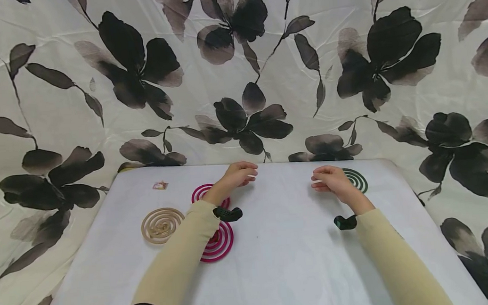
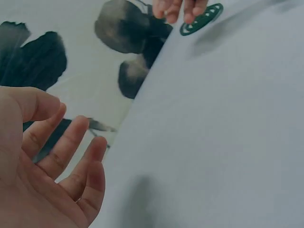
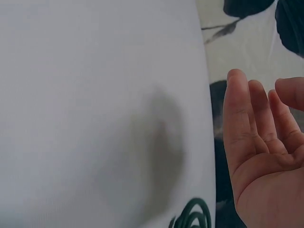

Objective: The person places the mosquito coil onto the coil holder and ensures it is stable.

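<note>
My left hand (image 1: 234, 177) hovers over the far part of the white table, its fingers loosely bent with nothing between them. In the left wrist view its palm and fingers (image 2: 96, 183) show bare. Under and behind that forearm lie two pink spiral coils (image 1: 229, 241), shaped like mosquito coils and partly hidden by the sleeve. To the left is a tan spiral coil (image 1: 150, 219). My right hand (image 1: 333, 181), empty with fingers relaxed, is above the table beside a green spiral coil (image 1: 360, 182). The hand covers part of that coil in the head view.
A small printed paper piece (image 1: 160, 186) lies at the table's far left. The white tabletop (image 1: 285, 263) ends at a floral cloth (image 1: 230, 78) hanging behind it. Dark straps with small devices (image 1: 345, 222) sit on both wrists.
</note>
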The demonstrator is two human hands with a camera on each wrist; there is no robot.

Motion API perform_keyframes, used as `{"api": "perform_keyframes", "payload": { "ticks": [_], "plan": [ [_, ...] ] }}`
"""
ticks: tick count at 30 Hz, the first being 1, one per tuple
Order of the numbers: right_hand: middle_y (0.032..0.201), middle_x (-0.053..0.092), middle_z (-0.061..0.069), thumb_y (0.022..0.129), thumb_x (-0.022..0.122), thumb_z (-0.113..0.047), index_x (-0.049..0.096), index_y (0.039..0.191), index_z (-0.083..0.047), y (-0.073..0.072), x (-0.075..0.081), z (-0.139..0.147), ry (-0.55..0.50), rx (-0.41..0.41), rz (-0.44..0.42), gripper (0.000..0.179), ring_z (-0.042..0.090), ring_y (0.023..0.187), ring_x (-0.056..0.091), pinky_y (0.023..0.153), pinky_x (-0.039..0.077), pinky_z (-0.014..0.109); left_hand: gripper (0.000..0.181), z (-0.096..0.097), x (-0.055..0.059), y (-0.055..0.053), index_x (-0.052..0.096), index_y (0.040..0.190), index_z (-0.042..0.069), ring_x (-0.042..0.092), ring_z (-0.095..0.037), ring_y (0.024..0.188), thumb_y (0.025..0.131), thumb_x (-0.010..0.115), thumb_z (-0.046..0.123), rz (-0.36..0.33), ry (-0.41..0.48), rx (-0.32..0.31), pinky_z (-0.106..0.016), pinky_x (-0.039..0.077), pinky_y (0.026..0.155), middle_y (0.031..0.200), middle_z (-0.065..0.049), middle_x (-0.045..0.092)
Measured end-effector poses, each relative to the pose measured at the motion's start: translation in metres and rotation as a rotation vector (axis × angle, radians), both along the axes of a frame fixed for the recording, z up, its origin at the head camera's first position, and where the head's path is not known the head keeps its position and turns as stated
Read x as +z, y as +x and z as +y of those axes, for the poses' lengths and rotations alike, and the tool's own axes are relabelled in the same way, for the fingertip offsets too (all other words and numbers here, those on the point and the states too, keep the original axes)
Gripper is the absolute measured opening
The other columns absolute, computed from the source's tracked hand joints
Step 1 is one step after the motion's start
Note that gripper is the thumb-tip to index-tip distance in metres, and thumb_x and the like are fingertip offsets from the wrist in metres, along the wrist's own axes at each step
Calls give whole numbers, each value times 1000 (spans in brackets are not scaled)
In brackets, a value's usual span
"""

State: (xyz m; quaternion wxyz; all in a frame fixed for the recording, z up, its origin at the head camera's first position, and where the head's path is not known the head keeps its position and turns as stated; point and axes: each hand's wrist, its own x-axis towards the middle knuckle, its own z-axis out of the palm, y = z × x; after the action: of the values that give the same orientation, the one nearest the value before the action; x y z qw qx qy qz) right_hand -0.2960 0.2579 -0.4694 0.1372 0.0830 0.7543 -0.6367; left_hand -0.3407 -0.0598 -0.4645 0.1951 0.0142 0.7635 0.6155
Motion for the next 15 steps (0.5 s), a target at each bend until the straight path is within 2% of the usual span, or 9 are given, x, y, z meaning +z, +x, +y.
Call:
{"api": "perform_keyframes", "payload": {
  "ticks": [7,15],
  "plan": [
    [135,45,32,101,53,-14,38,139,8,0,5,22,-6,-48,-19,46,12,80,68,75,55,26,35,29,-15,-2,63,124,1,68,-16,88,93,61,17,-5,8,-9,-24,47,66,102,-5,69],
    [135,46,29,102,52,-14,37,141,7,3,5,38,-6,-87,-45,47,12,80,68,76,55,26,32,60,-27,8,65,120,4,67,-19,86,91,61,16,-53,9,-7,-30,49,71,100,-4,68]
  ]
}}
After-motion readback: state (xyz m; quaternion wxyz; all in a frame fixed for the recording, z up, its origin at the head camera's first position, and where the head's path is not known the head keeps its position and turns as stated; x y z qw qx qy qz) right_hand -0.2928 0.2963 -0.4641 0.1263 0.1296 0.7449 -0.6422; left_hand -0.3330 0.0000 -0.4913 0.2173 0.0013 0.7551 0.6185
